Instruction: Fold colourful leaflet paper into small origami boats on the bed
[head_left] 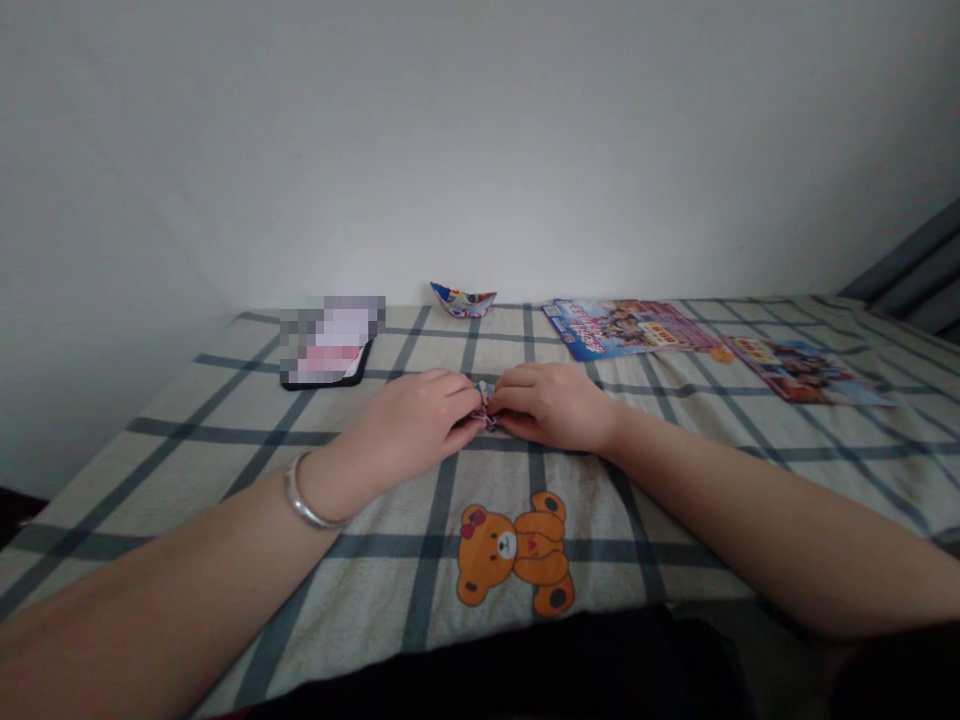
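Nearest the camera: dark clothing (525, 670) along the lower edge, with two bare forearms (750, 490) extended forward over a checked cloth (375, 590). At centre: small printed paper (484, 393), bluish and yellowish above, pinkish below, mostly hidden by fingers; contact with the cloth not discernible.

Left hand (420, 412): grip pinching the left side of the small printed paper between thumb and fingers; silver bracelet (294, 497) around the wrist. Right hand (559, 405): grip likewise pinching the right side, fingers curled, fingertips of both hands just beside one another.

Between the forearms, nearer the camera than the hands: orange bear print (536, 560) on the cloth, turned sideways, head to the left, bow at the upper ear. Beyond the left hand: black-edged phone (330, 345), flat on the cloth, face largely masked by pixel blocks. Beyond both hands, near the pale wall (480, 150): boat-shaped folded paper (463, 302), colourfully printed, pointed ends raised. Beyond the right hand: blue and purplish printed sheets (622, 328), lying flat. Farther right and slightly nearer: another printed sheet (810, 370), also flat. At the right edge: dark grey fabric (922, 275) in folds.
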